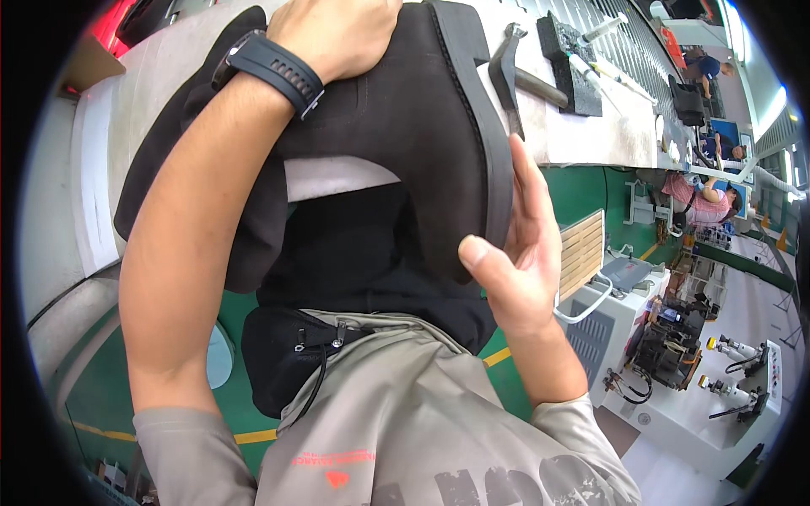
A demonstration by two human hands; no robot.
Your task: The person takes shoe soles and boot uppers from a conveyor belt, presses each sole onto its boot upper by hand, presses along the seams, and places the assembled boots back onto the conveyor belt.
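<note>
A dark brown boot (405,110) lies on its side in front of me, its sole facing right and its toe pointing toward me. My right hand (527,244) holds the toe end, thumb on the upper and fingers along the sole edge. Across the far part of the boot rests my left hand (333,38), wearing a black watch (274,72); its fingertips are out of the picture. Dark soft material (253,236) hangs below my left forearm, and I cannot tell if it belongs to the same boot.
Right of the sole, a hammer (506,72) lies on the pale worktop (591,139). Beside it is a black block (569,72) with brush-like tools and a syringe-like tube. A machine (603,312) with a slatted wooden top stands to the right. Several people work farther off.
</note>
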